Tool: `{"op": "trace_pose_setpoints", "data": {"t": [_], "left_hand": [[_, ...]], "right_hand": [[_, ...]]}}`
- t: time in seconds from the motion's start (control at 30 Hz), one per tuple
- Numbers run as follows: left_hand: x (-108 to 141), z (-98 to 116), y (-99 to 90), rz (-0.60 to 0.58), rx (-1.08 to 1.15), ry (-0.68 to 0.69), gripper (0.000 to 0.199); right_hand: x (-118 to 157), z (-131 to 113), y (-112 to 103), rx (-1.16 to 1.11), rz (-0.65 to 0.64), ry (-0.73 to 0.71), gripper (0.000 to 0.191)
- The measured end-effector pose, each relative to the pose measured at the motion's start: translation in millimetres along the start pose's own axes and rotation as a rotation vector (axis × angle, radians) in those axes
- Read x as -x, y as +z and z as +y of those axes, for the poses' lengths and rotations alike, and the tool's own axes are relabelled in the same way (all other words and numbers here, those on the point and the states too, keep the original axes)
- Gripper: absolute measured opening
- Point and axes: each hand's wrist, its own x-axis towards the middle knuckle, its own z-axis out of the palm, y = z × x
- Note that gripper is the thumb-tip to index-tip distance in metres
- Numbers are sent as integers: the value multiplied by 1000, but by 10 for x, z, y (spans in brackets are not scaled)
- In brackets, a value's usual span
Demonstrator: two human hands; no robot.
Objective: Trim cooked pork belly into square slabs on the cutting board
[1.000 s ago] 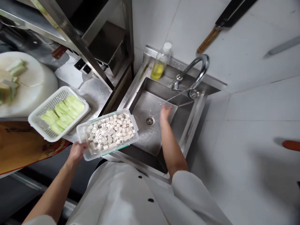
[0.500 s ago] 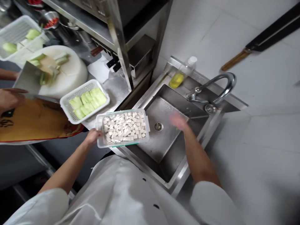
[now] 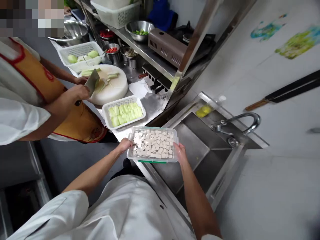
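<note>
A clear plastic container [image 3: 153, 128] full of small white cubes [image 3: 156, 143], which look like tofu in water, is held level over the near left edge of the sink. My left hand [image 3: 125, 145] grips its left end, and my right hand [image 3: 180, 152] is closed on its right end. Green clips show along the container's sides. Just beyond it, a white basket [image 3: 106, 115] holds pale green cut pieces [image 3: 125, 114] lying in rows.
The steel sink [image 3: 195, 160] with a curved faucet [image 3: 255, 121] lies to the right. At left, a co-worker's hand [image 3: 81, 92] holds a cleaver [image 3: 92, 81] over a round cutting board [image 3: 120, 86]. A shelf post [image 3: 193, 40] rises ahead; a bottle [image 3: 203, 111] of yellow liquid stands behind the sink.
My right hand has come from over the sink to the container's right end and taken hold of it. The view has swung left, showing more of the co-worker and the shelf.
</note>
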Motion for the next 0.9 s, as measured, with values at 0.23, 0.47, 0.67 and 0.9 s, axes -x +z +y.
{"op": "trace_pose_setpoints", "data": {"t": [0.23, 0.47, 0.67, 0.9], "left_hand": [[340, -532, -625, -40, -28, 34, 7], [1355, -1448, -1560, 133, 170, -120, 14], [2403, -2514, -2226, 474, 545, -327, 13], [3189, -3758, -3084, 845, 998, -439, 8]], "right_hand": [[615, 96, 300, 56, 80, 82, 51], [1114, 187, 1128, 252, -297, 113, 43], [1497, 227, 2649, 610, -757, -117, 30], [2473, 520, 5141, 1080, -1141, -380, 17]]}}
